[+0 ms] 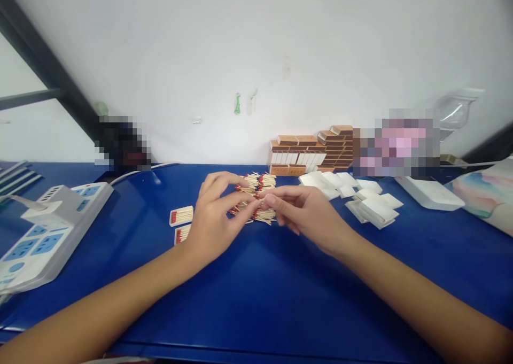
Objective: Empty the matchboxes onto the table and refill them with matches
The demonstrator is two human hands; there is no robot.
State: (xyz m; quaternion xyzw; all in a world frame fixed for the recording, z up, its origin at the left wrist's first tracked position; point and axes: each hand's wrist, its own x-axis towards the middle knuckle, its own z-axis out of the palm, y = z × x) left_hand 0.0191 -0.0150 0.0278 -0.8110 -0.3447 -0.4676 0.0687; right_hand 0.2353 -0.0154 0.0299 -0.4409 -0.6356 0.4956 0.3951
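Note:
Over a heap of loose red-tipped matches (264,217) on the blue table, both hands come together fingertip to fingertip. My left hand (218,211) pinches with thumb and forefinger at a few matches, its other fingers arched above. My right hand (304,211) meets it from the other side, thumb and forefinger closed on the same small bunch; how many matches they hold is hidden. Just left of my left hand lie two white matchbox trays filled with matches, the upper tray (181,216) in full sight and the lower tray (182,235) partly covered by the hand.
White empty-looking matchbox trays (374,206) lie piled on the right. Brown matchboxes (339,153) are stacked against the wall. A white power strip (60,230) with a plugged-in adapter takes up the left. A white flat box (430,193) lies at the far right.

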